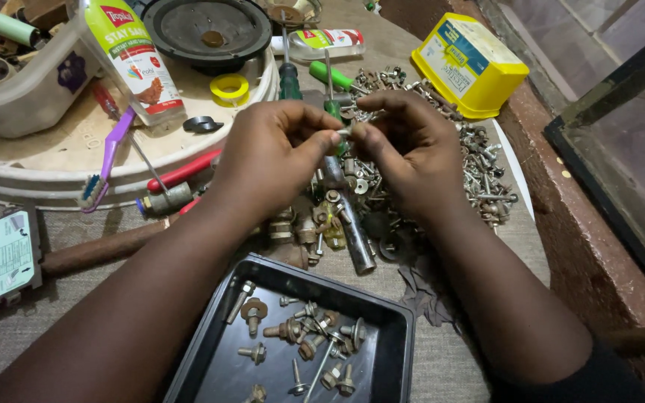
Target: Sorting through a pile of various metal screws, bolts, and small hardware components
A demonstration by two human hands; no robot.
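My left hand (274,153) and my right hand (401,149) meet above a heap of loose screws, bolts and washers (479,175). Between the fingertips of both hands I pinch a small metal screw (345,133). Below my wrists sits a black rectangular tray (393,317) holding several rusty bolts with washers (304,332). A metal rod (349,220) lies under my hands, pointing toward the tray.
A yellow plastic box (468,63) stands at the back right. A white round tub lid (54,160) carries a purple toothbrush (106,160), a bottle (132,56), a yellow tape roll (229,89) and a speaker cone (203,30). Green-handled screwdrivers (289,78) lie behind my hands. A brown ledge (584,216) runs along the right.
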